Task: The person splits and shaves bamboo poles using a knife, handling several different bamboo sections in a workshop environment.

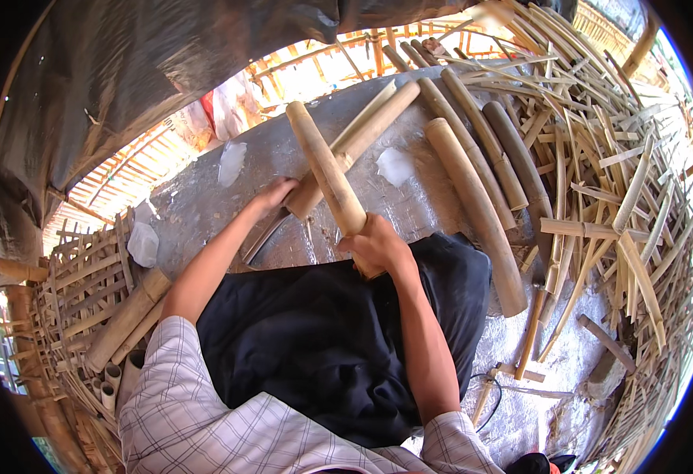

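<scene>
Split bamboo strips [639, 197] lie heaped to the right of the grey floor [192, 201] before me. My right forearm reaches forward, and my right hand [378, 243] has its fingers clamped round the lower part of a thick bamboo stick [321, 162], slanting up and leftward across a bamboo pole [384, 120]. My left arm stretches forward, left hand [275, 193] at the pole's near end; its fingertips are hidden, so I cannot tell whether they grip.

A bamboo club [324, 166] slants across a tan pole [384, 123].
</scene>
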Demonstrator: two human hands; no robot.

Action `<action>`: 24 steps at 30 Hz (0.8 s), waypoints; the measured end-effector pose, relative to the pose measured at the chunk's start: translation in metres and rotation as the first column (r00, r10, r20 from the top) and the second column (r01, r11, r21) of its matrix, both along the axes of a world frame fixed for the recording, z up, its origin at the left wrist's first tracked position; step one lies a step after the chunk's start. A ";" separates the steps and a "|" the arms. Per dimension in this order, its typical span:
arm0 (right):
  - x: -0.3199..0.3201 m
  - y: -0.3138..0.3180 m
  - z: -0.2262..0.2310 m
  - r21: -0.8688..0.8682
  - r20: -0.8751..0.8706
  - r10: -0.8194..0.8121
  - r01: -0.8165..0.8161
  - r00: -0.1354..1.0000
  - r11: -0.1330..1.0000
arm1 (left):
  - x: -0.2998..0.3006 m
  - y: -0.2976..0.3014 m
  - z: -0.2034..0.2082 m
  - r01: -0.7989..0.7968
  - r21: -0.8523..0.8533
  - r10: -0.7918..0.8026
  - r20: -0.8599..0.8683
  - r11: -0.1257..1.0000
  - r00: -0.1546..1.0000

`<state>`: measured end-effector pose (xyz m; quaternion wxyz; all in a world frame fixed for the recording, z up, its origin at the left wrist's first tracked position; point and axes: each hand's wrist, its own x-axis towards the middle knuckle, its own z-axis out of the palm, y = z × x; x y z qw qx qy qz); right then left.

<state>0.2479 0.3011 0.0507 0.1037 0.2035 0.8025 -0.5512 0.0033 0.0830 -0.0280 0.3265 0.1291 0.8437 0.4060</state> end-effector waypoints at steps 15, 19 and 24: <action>-0.008 -0.048 -0.020 0.179 -0.185 0.104 -0.071 0.977 0.981 | 0.126 -0.112 0.049 0.006 -0.168 -0.058 -0.306 0.986 0.950; -0.013 -0.049 -0.026 0.202 -0.229 0.062 -0.015 0.971 0.979 | 0.116 -0.120 0.030 0.144 -0.087 -0.159 -0.213 0.986 0.964; -0.025 -0.026 -0.062 0.366 -0.321 0.017 0.107 0.947 0.925 | 0.114 -0.101 0.030 0.241 -0.173 -0.267 -0.146 0.955 0.953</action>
